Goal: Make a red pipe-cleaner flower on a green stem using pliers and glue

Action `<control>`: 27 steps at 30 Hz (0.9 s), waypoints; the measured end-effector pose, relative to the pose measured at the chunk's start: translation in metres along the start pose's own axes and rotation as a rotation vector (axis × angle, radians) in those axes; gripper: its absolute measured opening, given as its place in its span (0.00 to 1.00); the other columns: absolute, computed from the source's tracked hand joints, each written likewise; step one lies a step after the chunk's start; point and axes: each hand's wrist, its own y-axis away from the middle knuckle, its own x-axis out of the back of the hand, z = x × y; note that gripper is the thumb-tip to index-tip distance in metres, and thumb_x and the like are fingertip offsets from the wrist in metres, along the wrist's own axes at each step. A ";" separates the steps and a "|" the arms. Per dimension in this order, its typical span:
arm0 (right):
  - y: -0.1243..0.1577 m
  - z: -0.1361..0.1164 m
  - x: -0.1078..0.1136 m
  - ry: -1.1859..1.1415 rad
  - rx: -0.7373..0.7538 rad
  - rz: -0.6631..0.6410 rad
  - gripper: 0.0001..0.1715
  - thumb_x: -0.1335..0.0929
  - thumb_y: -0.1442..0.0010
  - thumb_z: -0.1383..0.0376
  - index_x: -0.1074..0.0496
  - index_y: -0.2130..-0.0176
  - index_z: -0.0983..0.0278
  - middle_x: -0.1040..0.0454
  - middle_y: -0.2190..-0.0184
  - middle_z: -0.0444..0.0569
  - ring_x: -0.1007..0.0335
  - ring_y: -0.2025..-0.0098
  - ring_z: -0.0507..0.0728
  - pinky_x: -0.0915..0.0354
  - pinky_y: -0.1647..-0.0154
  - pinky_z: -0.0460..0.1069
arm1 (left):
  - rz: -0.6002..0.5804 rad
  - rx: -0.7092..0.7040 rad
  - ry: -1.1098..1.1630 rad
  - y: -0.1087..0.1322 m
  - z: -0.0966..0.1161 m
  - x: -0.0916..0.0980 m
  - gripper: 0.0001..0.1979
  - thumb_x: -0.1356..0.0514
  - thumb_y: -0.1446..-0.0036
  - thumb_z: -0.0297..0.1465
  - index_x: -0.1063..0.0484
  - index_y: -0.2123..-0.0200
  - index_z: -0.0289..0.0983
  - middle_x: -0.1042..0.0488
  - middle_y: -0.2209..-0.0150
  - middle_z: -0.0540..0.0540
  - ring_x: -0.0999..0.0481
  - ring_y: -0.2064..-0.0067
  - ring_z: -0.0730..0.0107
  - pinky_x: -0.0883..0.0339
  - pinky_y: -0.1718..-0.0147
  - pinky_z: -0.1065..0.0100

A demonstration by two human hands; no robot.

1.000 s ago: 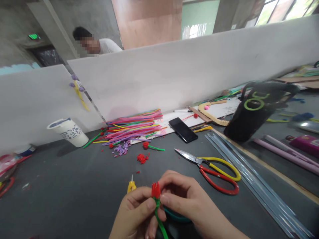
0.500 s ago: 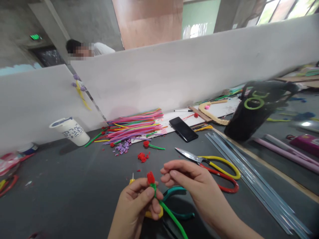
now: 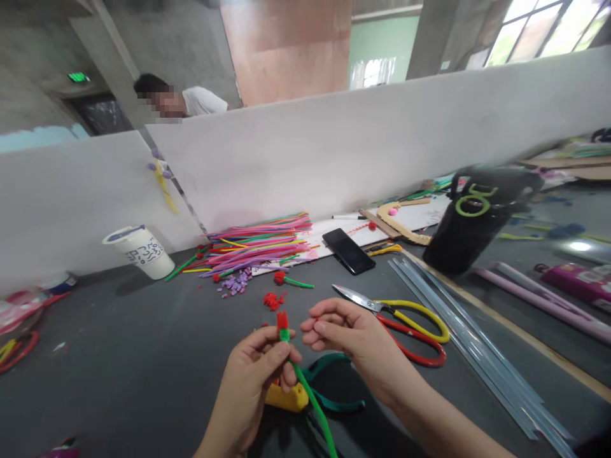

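Note:
My left hand [image 3: 260, 375] pinches a green stem [image 3: 312, 401] just under its red flower head [image 3: 282, 320], which points up and away. To the right of the flower, my right hand [image 3: 351, 334] is closed, thumb against fingertips; a tiny red bit seems to show there, but what it holds is too small to name. Beneath the hands lie a yellow-handled tool [image 3: 289, 397] and teal-handled pliers [image 3: 338, 404]. Beyond them are loose red bits [image 3: 273, 301], purple bits [image 3: 236, 282] and a finished-looking red flower [image 3: 280, 277] on a short green stem.
Scissors [image 3: 420, 318] with yellow and red handles lie right of my right hand, near clear rods [image 3: 477, 343]. Farther back are a phone [image 3: 348, 250], coloured pipe cleaners [image 3: 262, 238], a white cup [image 3: 143, 253] and a black bottle [image 3: 465, 226]. A person [image 3: 205, 100] is behind the partition [image 3: 310, 146].
The red flower head now stands more upright and slightly left, with my left hand shifted a little left. My right hand has moved slightly left and its fingers look more closed. The view has shifted slightly.

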 end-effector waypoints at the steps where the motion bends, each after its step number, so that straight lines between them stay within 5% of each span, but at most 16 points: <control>1: 0.000 0.000 0.000 0.019 0.002 0.000 0.13 0.26 0.53 0.64 0.28 0.67 0.66 0.21 0.70 0.48 0.25 0.71 0.50 0.32 0.67 0.45 | -0.009 -0.008 -0.011 -0.001 -0.001 0.001 0.06 0.33 0.52 0.30 0.23 0.71 0.32 0.23 0.78 0.50 0.32 0.83 0.82 0.41 0.84 0.80; 7: -0.005 0.004 0.001 0.100 0.020 0.029 0.13 0.25 0.57 0.61 0.27 0.71 0.66 0.23 0.77 0.45 0.27 0.74 0.52 0.34 0.70 0.46 | 0.005 -0.033 -0.040 -0.003 -0.006 0.009 0.06 0.32 0.54 0.31 0.22 0.73 0.35 0.23 0.77 0.50 0.32 0.83 0.82 0.44 0.85 0.80; 15: -0.003 0.007 -0.002 0.228 0.173 0.017 0.09 0.26 0.56 0.61 0.24 0.73 0.63 0.24 0.73 0.45 0.30 0.68 0.53 0.37 0.62 0.49 | -0.079 -0.009 0.029 0.001 -0.005 0.003 0.07 0.31 0.56 0.31 0.19 0.72 0.36 0.20 0.73 0.47 0.24 0.68 0.72 0.32 0.65 0.74; 27: -0.002 0.011 -0.004 0.500 0.255 -0.073 0.10 0.32 0.50 0.58 0.30 0.74 0.64 0.31 0.75 0.43 0.31 0.70 0.54 0.35 0.64 0.49 | -0.116 0.007 0.027 0.003 -0.009 -0.003 0.07 0.31 0.57 0.31 0.19 0.72 0.34 0.21 0.74 0.46 0.26 0.75 0.76 0.34 0.75 0.77</control>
